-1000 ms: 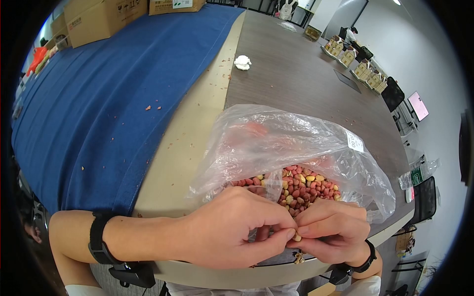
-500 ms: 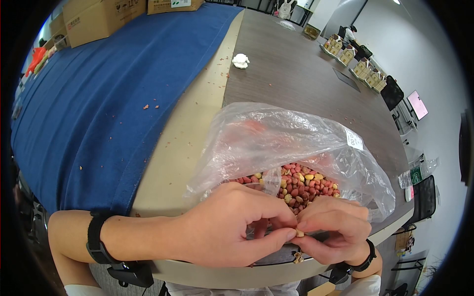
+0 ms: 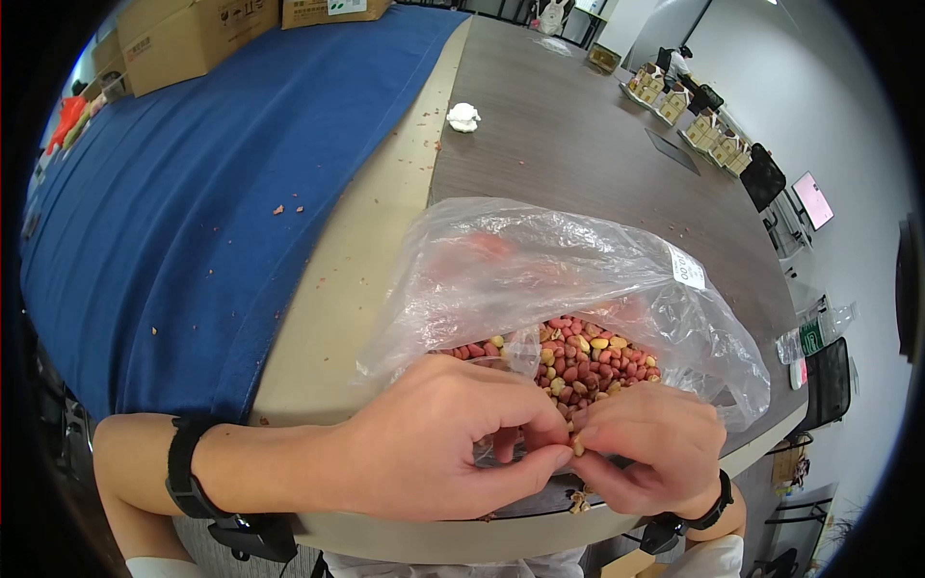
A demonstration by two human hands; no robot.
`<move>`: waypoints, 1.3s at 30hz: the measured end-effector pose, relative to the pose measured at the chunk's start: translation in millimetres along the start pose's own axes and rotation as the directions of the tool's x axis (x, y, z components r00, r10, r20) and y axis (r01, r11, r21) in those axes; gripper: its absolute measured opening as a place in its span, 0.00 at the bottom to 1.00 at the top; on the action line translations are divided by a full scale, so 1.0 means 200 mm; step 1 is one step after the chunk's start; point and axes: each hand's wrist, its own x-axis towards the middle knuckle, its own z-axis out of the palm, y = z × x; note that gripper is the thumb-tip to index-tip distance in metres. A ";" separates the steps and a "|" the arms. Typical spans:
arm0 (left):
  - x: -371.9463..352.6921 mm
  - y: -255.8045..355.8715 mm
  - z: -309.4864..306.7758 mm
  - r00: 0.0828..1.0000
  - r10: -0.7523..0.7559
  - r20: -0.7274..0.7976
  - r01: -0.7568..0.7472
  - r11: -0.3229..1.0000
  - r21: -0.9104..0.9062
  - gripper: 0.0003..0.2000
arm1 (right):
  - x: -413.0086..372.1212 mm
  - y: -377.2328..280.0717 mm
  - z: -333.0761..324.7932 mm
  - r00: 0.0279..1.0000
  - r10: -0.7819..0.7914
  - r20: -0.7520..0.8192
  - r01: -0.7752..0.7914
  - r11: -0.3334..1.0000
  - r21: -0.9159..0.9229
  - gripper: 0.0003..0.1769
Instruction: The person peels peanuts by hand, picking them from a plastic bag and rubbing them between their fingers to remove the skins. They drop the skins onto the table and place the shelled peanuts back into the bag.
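A pale peanut [image 3: 577, 447] is pinched between my two hands at the table's front edge. My left hand [image 3: 472, 433] reaches in from the left, its thumb and index fingertip closed at the nut. From the right, my right hand [image 3: 647, 448] meets it, thumb and forefinger pressed together on the same nut. Just beyond my hands lies a clear plastic bag [image 3: 540, 260], its opening facing me. Red-skinned peanuts [image 3: 583, 361], some peeled to yellow, fill the bag's mouth. Bits of peanut skin [image 3: 579, 501] lie on the edge below my fingers.
Blue cloth [image 3: 241, 183] covers the table's left side, with cardboard boxes [image 3: 193, 43] on it. A crumpled white tissue [image 3: 463, 118] sits beyond the bag. Small model houses [image 3: 713, 140] line the far right edge. A person [image 3: 679, 63] sits at the back.
The peanut has turned slightly between my fingertips, and my hands have drawn a little closer together. The whole view has shifted slightly. The bag stays in place.
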 end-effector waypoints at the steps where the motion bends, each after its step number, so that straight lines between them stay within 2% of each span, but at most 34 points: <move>1: 0.00 -0.01 0.00 1.000 0.023 -0.011 -0.023 0.999 0.030 0.03 | 0.00 0.00 0.00 1.000 0.000 -0.001 0.000 1.000 0.000 0.13; 5: -0.01 -0.01 0.02 0.991 0.125 -0.053 -0.120 0.989 0.091 0.05 | 0.00 0.00 0.02 0.996 -0.090 0.005 0.090 0.995 -0.052 0.12; 10: -0.01 -0.03 0.03 0.982 0.182 -0.051 -0.173 0.974 0.148 0.06 | 0.00 -0.01 0.02 0.984 -0.178 0.016 0.179 0.981 -0.074 0.13; 13: -0.01 -0.02 0.03 0.981 0.189 -0.045 -0.179 0.970 0.166 0.06 | 0.00 -0.02 0.01 0.985 -0.162 0.056 0.165 0.984 -0.065 0.17; 24: -0.01 -0.01 0.00 0.988 0.133 -0.079 -0.122 0.984 0.131 0.07 | -0.01 -0.02 0.01 0.996 -0.090 0.003 0.090 0.996 -0.001 0.19; 26: 0.00 0.01 0.01 0.992 0.050 -0.118 -0.036 0.992 0.121 0.06 | -0.01 -0.02 0.00 0.996 -0.085 0.005 0.085 0.996 0.007 0.19; 27: 0.00 0.01 0.01 0.992 0.051 -0.118 -0.036 0.992 0.121 0.06 | 0.00 -0.02 0.00 0.997 -0.078 0.008 0.077 0.997 0.013 0.19; 29: 0.01 -0.02 0.00 0.978 0.182 -0.098 -0.165 0.974 0.154 0.06 | 0.00 -0.01 -0.01 0.998 -0.062 0.010 0.061 0.997 0.038 0.19; 32: 0.00 -0.04 0.00 0.972 0.226 -0.062 -0.211 0.960 0.183 0.07 | -0.01 -0.01 -0.02 1.000 0.002 0.018 -0.004 0.994 0.112 0.18; 36: 0.00 -0.03 0.02 0.973 0.184 -0.140 -0.163 0.976 0.148 0.08 | -0.01 0.00 -0.01 0.994 0.106 -0.002 -0.102 0.957 0.272 0.16; 39: 0.00 -0.02 0.01 0.981 0.173 -0.090 -0.165 0.982 0.094 0.08 | -0.01 0.01 -0.02 0.993 0.108 0.040 -0.115 0.942 0.314 0.16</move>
